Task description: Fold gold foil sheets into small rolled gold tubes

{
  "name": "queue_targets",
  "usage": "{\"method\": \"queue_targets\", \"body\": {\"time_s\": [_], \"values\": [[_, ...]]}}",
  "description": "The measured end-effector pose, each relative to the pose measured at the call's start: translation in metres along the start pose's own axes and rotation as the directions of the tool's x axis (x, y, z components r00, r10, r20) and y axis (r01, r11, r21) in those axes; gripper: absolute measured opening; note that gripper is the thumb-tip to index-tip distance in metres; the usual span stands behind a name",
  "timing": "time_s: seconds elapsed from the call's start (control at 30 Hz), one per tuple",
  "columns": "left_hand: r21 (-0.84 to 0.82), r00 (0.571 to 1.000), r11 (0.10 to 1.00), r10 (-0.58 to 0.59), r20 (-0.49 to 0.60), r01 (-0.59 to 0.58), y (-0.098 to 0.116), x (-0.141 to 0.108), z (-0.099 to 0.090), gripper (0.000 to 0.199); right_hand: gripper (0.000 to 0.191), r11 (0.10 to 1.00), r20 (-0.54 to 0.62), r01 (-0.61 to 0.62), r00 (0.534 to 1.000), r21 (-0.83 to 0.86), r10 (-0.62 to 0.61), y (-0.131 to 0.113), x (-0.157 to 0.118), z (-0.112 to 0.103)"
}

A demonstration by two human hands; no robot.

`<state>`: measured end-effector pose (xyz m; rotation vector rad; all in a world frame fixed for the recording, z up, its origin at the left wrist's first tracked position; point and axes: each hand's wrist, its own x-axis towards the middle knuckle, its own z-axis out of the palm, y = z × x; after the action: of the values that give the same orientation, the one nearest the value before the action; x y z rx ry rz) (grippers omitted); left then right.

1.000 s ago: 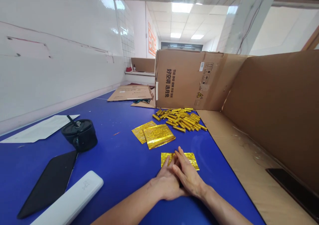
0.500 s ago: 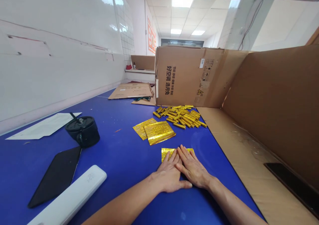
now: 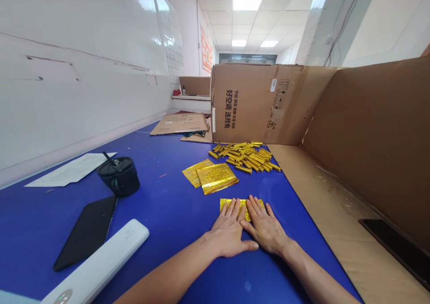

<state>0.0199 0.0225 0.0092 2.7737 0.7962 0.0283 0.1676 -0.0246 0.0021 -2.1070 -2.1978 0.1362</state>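
A small gold foil sheet (image 3: 247, 212) lies on the blue table (image 3: 168, 219), partly covered by my fingers. My left hand (image 3: 228, 232) rests palm down with its fingers spread over the sheet's left part. Flat on its right part is my right hand (image 3: 265, 225), fingers extended, its thumb close to the left hand. Beyond them are overlapping gold foil sheets (image 3: 217, 178), and behind these a pile of rolled gold foil pieces (image 3: 253, 159).
On the left stand a black lidded mug (image 3: 119, 178), a black phone-like slab (image 3: 86, 232), a long white device (image 3: 104, 259) and white paper (image 3: 67, 171). Cardboard panels (image 3: 248, 102) rise at the back and right. Flat cardboard (image 3: 181, 123) lies at the back left.
My hands have moved apart a little at the fingertips, and more of the gold sheet shows between them. The whole view has shifted slightly.
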Motion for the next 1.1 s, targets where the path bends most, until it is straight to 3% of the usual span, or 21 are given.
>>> {"method": "queue_targets", "body": {"time_s": [0.27,0.47,0.6,0.73,0.93,1.1], "values": [[-0.015,1.000,1.000,0.001,-0.013,-0.001,-0.001,0.000,0.002,0.095,0.068,0.998,-0.013,-0.052,0.999,-0.024,0.051,-0.002,-0.001,0.001],[-0.025,1.000,1.000,-0.017,0.001,0.017,-0.002,0.001,0.004,0.096,0.070,0.986,-0.064,-0.161,0.985,-0.042,0.158,-0.008,-0.004,-0.003],[-0.041,1.000,0.999,-0.019,0.005,0.019,-0.003,0.002,0.005,0.099,0.046,0.938,-0.076,-0.342,0.936,0.052,0.345,0.005,0.003,-0.027],[-0.048,1.000,0.999,-0.015,-0.003,0.015,-0.002,0.001,0.005,0.099,0.038,0.886,-0.050,-0.452,0.887,0.101,0.458,0.028,0.023,-0.041],[-0.051,1.000,0.999,-0.009,-0.008,0.009,-0.002,0.001,0.004,0.099,0.031,0.845,0.018,-0.490,0.867,0.214,0.498,0.038,0.041,-0.032],[-0.053,1.000,0.999,-0.012,-0.009,0.012,-0.002,0.000,0.005,0.100,0.024,0.803,-0.009,-0.464,0.864,0.375,0.503,0.042,0.041,-0.026]]}}
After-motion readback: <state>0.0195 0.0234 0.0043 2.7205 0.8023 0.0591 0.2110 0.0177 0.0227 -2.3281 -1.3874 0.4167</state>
